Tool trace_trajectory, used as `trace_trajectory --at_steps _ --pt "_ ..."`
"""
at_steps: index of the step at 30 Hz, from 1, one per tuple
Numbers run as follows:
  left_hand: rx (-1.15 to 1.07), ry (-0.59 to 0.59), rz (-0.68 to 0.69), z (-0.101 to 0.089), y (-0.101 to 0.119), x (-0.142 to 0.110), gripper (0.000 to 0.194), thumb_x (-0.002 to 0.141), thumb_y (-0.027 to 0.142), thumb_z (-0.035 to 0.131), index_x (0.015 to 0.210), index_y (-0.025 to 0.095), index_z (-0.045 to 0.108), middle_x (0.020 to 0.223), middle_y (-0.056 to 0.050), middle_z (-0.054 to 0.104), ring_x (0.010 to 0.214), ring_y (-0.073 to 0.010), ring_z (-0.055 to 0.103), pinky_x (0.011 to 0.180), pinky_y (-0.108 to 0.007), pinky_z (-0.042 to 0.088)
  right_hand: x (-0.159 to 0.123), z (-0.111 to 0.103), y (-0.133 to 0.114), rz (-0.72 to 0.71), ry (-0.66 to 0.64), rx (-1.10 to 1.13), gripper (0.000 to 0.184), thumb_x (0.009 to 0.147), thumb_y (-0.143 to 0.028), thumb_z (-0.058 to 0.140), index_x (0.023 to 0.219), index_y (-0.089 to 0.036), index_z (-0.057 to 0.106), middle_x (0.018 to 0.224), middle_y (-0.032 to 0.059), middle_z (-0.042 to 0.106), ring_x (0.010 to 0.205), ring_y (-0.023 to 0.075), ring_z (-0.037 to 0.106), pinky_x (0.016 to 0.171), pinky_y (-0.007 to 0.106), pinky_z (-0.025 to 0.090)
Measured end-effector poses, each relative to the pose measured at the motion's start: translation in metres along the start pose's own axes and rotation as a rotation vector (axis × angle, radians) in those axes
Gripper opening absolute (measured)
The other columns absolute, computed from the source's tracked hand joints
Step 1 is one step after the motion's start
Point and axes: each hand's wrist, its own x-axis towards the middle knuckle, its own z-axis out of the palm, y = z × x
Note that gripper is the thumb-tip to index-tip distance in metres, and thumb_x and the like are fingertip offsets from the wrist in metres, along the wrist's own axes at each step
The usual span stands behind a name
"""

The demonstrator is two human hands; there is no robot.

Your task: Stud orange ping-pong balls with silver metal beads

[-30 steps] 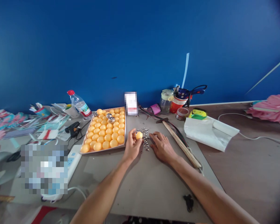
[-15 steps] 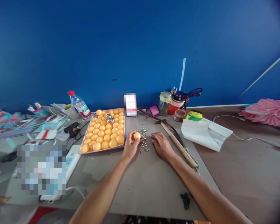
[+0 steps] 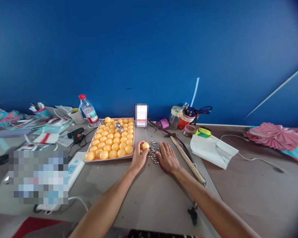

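Note:
Between the fingers and thumb of my left hand (image 3: pixel 139 155) is an orange ping-pong ball (image 3: pixel 145 145). A loose pile of small silvery balls (image 3: pixel 152 152) lies on the table just right of it. My right hand (image 3: pixel 168 156) rests palm down with fingers stretched, its thumb side at the pile's right edge. Left of my hands, a shallow tray (image 3: pixel 119 157) is filled with rows of orange ping-pong balls (image 3: pixel 115 146). A few shiny silver-studded balls (image 3: pixel 120 129) lie on top of them near the back.
A wooden stick (image 3: pixel 188 161) and dark straps lie right of my right hand. Behind stand a lidded jar (image 3: pixel 175 117), a red cup of tools (image 3: pixel 186 121) and a water bottle (image 3: pixel 88 110). White paper (image 3: pixel 211 150) lies right; a glue gun (image 3: pixel 76 134) and power strip (image 3: pixel 75 168) lie left.
My right hand has flattened, its fingers now stretched forward beside the silvery pile. The left hand keeps its hold on the ball. The camera view has shifted slightly.

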Motion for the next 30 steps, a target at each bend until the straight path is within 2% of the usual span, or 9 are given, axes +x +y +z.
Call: trace_trajectory --at_steps 9,14,18,24,30 --pt "0.162 0.072 0.128 -0.002 0.009 -0.004 0.036 0.077 0.023 0.055 0.112 0.017 0.050 0.108 -0.008 0.058 0.101 -0.0190 0.056 0.091 -0.035 0.044 0.036 0.009 -0.014 -0.059 -0.108 0.013 0.059 0.093 -0.043 0.030 0.140 -0.009 0.027 0.143 0.0206 0.035 0.133 0.0294 0.031 0.106 0.048 0.029" --pt "0.235 0.112 0.212 -0.001 0.009 -0.003 0.036 0.078 0.021 0.053 0.113 0.017 0.049 0.114 -0.010 0.057 0.109 -0.0212 0.053 0.096 -0.038 0.040 0.051 0.013 -0.012 -0.180 -0.123 0.072 0.058 0.092 -0.041 0.033 0.140 -0.009 0.026 0.142 0.0208 0.036 0.131 0.0281 0.034 0.105 0.047 0.031" --pt "0.261 0.141 0.206 0.000 0.003 0.000 0.035 0.079 0.023 0.052 0.113 0.016 0.048 0.114 -0.011 0.057 0.107 -0.0221 0.054 0.097 -0.040 0.040 0.057 0.010 -0.009 -0.306 -0.156 0.118 0.057 0.090 -0.040 0.040 0.139 -0.012 0.031 0.139 0.0183 0.041 0.130 0.0268 0.036 0.105 0.047 0.031" --pt "0.268 0.159 0.190 -0.001 -0.003 0.000 0.033 0.080 0.025 0.051 0.112 0.017 0.049 0.112 -0.011 0.057 0.106 -0.0223 0.055 0.096 -0.040 0.041 0.055 -0.004 -0.013 -0.453 -0.217 0.247 0.049 0.086 -0.042 0.047 0.127 -0.015 0.047 0.130 0.0145 0.051 0.122 0.0242 0.044 0.103 0.042 0.033" --pt "0.126 0.105 0.063 0.000 -0.002 0.001 0.032 0.079 0.027 0.053 0.109 0.017 0.050 0.108 -0.008 0.059 0.103 -0.0196 0.056 0.091 -0.035 0.044 0.044 -0.015 -0.015 -0.491 -0.224 0.411 0.053 0.080 -0.033 0.055 0.128 -0.015 0.043 0.127 0.0138 0.053 0.117 0.0241 0.048 0.100 0.040 0.036"
